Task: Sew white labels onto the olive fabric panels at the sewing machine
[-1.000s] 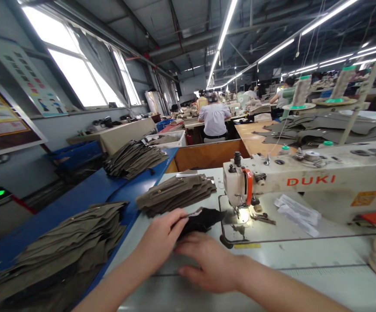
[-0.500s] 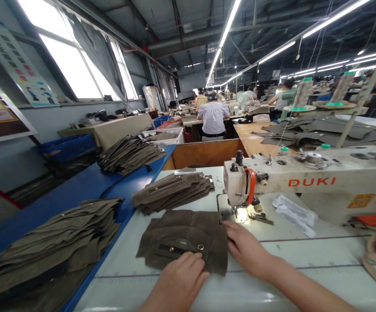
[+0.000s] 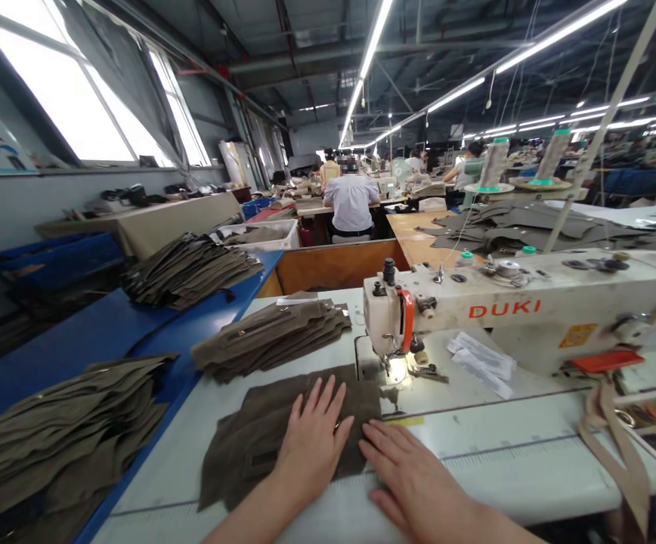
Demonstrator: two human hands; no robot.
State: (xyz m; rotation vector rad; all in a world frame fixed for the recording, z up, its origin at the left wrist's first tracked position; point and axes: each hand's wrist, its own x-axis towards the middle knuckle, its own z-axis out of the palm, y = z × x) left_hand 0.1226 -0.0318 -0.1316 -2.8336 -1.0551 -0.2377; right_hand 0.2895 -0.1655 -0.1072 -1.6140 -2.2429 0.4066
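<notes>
Fingers [image 3: 314,397] of the left hand [image 3: 308,449] spread wide, flat on brown cloth [image 3: 237,434], hiding some; right hand [image 3: 416,472] lies palm down, open, fingertips at its edge; cloth sits on the table [image 3: 158,461] by the sewing machine [image 3: 447,302]; arms [image 3: 257,506] cut off below.

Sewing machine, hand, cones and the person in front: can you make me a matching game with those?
Things:
1. Sewing machine
2. Left hand
3. Thread cones
4. Person in front

Where or how:
A. Spread flat on the brownish cloth
B. Standing up, green at the bottom
C. Seated, back turned, pale shirt
D. Has orange-red letters on its side

Right pairs: 1-D, 2-A, 3-B, 4-C
</notes>
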